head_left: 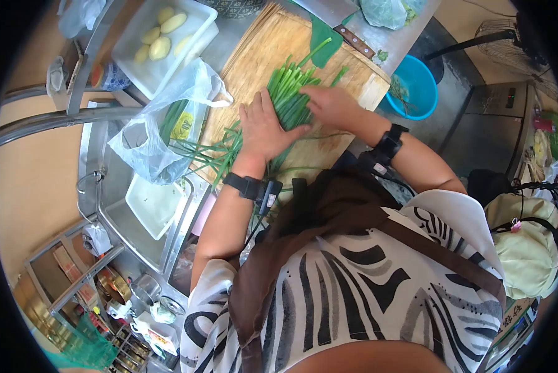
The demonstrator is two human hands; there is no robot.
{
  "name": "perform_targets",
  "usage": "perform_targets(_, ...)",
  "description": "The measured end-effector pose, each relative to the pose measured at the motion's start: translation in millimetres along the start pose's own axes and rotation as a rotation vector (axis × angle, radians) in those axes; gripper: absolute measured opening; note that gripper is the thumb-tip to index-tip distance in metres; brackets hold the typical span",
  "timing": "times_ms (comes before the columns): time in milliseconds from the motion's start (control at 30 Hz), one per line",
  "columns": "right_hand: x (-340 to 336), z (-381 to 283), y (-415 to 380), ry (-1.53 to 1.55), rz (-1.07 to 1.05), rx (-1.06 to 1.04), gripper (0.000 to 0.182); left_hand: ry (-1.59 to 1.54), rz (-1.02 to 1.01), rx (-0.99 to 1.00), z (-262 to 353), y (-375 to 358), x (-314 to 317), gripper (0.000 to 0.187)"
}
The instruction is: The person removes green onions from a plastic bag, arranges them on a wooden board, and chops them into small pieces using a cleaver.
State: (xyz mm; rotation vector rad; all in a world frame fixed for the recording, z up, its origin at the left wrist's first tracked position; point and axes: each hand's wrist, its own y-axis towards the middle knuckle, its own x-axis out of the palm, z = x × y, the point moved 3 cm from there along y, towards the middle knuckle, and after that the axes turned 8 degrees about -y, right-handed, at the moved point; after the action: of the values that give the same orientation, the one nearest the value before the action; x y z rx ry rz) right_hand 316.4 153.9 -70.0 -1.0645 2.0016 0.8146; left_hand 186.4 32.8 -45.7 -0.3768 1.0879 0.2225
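Observation:
A bunch of long green chives [289,93] lies across the wooden cutting board [254,50], with loose leaf ends trailing to the lower left. My left hand [261,127] rests flat on the left side of the bunch, its fingers stretched out and the thumb spread across the stalks. On the bunch's right side, my right hand [336,107] has curled fingers closed on some chives near the upper ends. A cleaver [353,41] with a wooden handle lies at the board's far edge, beside a dark green piece [324,42] that I cannot identify.
Left of the board are a plastic bag [148,140] with greens in it and a white tub [192,46] of potatoes [160,48]. A sink [120,214] holds a white basin [151,202]. A blue bucket [425,87] stands to the right; a bagged vegetable [384,12] is at the top.

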Motion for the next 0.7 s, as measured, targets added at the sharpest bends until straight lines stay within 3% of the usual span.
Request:
perform_targets(100,-26.8,28.9,9.0,-0.100,0.056,0.087,0.026,0.083,0.015,-0.035,5.3,-0.3,10.3,0.117)
perform_targets(167,-53.3,37.1,31.3,-0.458,0.235,-0.037,0.021,0.093,0.043,-0.043,10.0,-1.8,16.0,0.117)
perform_targets(200,-50.0,52.0,41.6,-0.456,0.233,-0.044,0.021,0.111,0.067,-0.046,10.7,-1.8,17.3,0.116)
perform_targets(267,-39.3,74.0,59.6,-0.676,0.354,-0.262,0.024,0.093,0.078,-0.032,7.6,-2.1,18.4,0.115)
perform_targets(300,-41.4,80.5,64.9,-0.669,0.353,-0.274,0.024,0.075,0.083,-0.012,6.3,-3.3,17.7,0.114)
perform_targets(367,-40.9,90.6,75.3,-0.677,0.035,-0.286,0.025,0.069,0.085,-0.022,5.8,-3.8,15.4,0.114)
perform_targets(467,-74.6,106.0,93.2,-0.752,0.148,-0.224,0.014,0.049,0.057,-0.036,3.5,-4.7,9.9,0.114)
perform_targets(600,-162.1,113.7,112.9,-0.780,0.335,0.147,0.014,-0.054,0.053,-0.037,-2.5,-4.2,9.6,0.113)
perform_targets(700,-211.8,62.2,108.9,-0.896,0.510,0.054,0.014,-0.262,0.144,-0.006,-13.7,-2.2,1.7,0.101)
